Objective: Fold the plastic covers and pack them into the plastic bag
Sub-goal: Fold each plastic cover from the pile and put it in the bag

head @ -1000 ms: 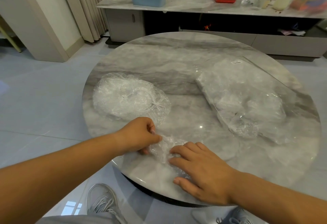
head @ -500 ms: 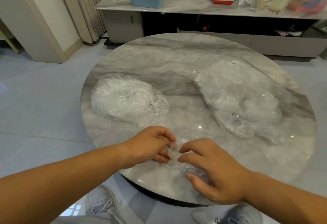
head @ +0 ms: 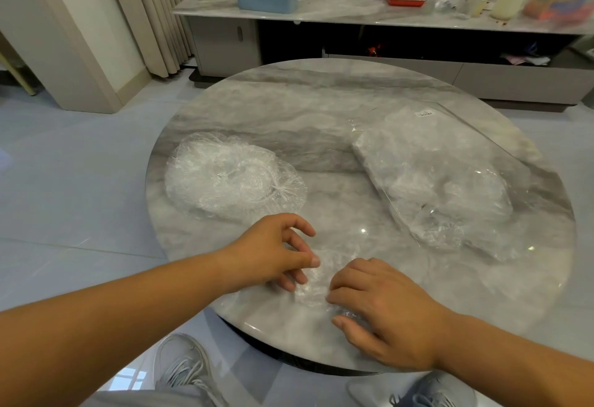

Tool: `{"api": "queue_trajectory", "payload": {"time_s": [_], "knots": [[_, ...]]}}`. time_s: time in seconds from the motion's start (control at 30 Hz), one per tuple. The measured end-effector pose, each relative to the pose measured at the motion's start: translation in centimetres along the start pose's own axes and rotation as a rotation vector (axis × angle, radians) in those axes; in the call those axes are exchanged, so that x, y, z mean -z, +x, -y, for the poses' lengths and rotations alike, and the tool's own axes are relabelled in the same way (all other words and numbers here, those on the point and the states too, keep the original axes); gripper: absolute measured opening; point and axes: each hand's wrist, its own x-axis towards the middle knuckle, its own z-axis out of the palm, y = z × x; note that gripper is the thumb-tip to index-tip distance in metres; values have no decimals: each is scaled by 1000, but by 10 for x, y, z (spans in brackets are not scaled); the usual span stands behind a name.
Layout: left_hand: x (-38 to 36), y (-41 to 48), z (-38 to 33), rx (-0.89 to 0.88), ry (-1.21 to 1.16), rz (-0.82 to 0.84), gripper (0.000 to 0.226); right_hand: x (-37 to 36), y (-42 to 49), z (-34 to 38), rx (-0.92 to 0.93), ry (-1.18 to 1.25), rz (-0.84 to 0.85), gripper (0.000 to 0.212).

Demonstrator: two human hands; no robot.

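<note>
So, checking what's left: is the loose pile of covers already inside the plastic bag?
No, the pile of covers lies bare on the table, well apart from the plastic bag.
</note>
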Motion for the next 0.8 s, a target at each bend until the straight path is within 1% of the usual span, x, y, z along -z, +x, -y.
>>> {"api": "queue_trajectory", "payload": {"time_s": [0.07, 0.13, 0.27, 0.37, 0.43, 0.47, 0.53, 0.6, 0.63, 0.7, 0.73, 0.8], "knots": [[2, 6, 0, -49, 210, -101, 44, 0, 1, 2, 21, 30, 14, 29], [2, 10, 0, -74, 396, -131, 53, 1, 1, 3, 66, 52, 26, 28], [-1, 12, -3, -47, 575, -32, 57, 2, -1, 2, 159, 123, 82, 28], [-4, 13, -4, -1, 615, 40, 51, 3, -3, -1, 215, 109, 117, 30], [-4, 14, -1, 36, 544, 45, 46, 6, -4, -4, 215, 24, 100, 33], [-3, 14, 1, 57, 488, 44, 46, 8, -5, -5, 195, 11, 65, 34], [-2, 13, 3, 92, 333, 36, 43, 9, -8, -6, 98, 45, -52, 34], [-1, 14, 3, 96, 125, 2, 31, 12, -8, -5, -92, 141, -195, 36], [-1, 14, 2, 94, 22, -24, 25, 15, -6, -3, -232, 261, -245, 34], [-1, 16, 0, 95, -156, -67, 22, 23, 3, 3, -526, 637, -305, 24], [-1, 17, -1, 95, -222, -77, 24, 26, 9, 2, -637, 833, -327, 20], [-3, 16, -4, 93, -304, -63, 33, 30, 16, -1, -757, 1161, -344, 21]]}}
